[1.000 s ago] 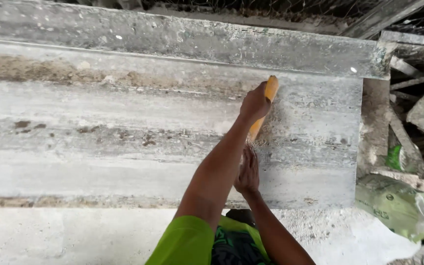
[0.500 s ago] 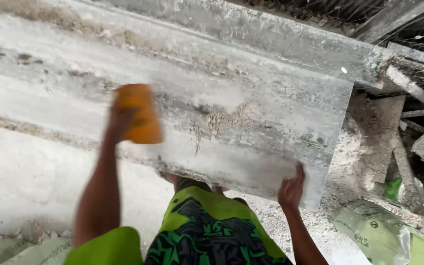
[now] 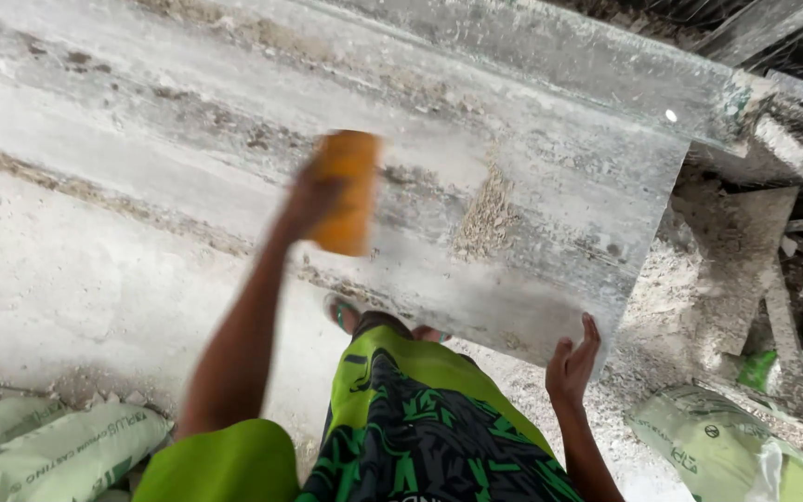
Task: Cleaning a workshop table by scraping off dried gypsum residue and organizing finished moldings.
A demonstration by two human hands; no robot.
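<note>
My left hand (image 3: pixel 304 200) is raised in front of a long grey ribbed panel (image 3: pixel 532 158) and grips an orange block (image 3: pixel 346 191); both are motion-blurred against the panel's face. The panel is dusty, with patches of caked grit, and leans across the view from upper left to right. My right hand (image 3: pixel 573 363) holds the panel's lower right corner edge, fingers pointing up. My green sleeve and green-and-black shorts fill the bottom of the view.
Green-printed sacks lie at the lower left (image 3: pixel 58 442) and lower right (image 3: pixel 727 451). Broken boards and rubble (image 3: pixel 792 279) pile up at the right. The dusty white floor (image 3: pixel 67 297) spreads under the panel. My sandalled foot (image 3: pixel 346 311) stands by its lower edge.
The hand with the orange block swept from the panel's right part to the left, then back toward the middle. My right hand moved down to the panel's lower right corner.
</note>
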